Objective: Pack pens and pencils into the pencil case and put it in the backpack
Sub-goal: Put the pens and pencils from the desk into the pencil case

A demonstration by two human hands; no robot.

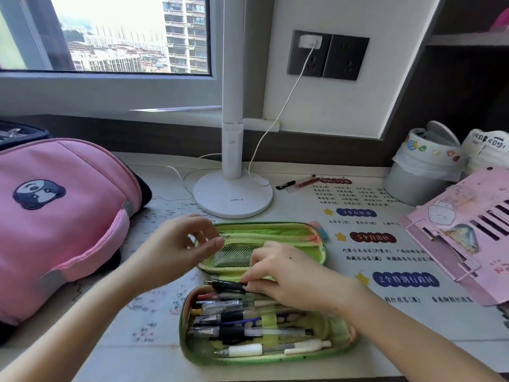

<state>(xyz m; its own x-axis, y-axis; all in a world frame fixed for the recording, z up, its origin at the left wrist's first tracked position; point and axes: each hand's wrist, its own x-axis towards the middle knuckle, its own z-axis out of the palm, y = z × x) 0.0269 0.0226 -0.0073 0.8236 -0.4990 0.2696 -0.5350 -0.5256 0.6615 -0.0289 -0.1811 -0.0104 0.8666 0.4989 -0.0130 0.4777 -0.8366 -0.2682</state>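
A green pencil case (327,351) lies unzipped and flat on the desk, its mesh-pocket lid (275,232) on the far side. The near half holds several pens under a green elastic band. My right hand (292,274) pinches a black pen (225,285) at the far edge of that half. Over the lid's left end hovers my left hand (176,252), fingers apart and holding nothing. A pink backpack (55,224) with a panda patch lies at the left. Two loose pens, one black (285,185) and one red (304,183), rest beside the lamp base.
A white desk lamp (232,194) with a white cable stands behind the case. A small bin (413,186) with a plastic liner sits at the back right, and a pink slotted stand (468,244) lies at the right. A printed mat (385,271) covers the desk.
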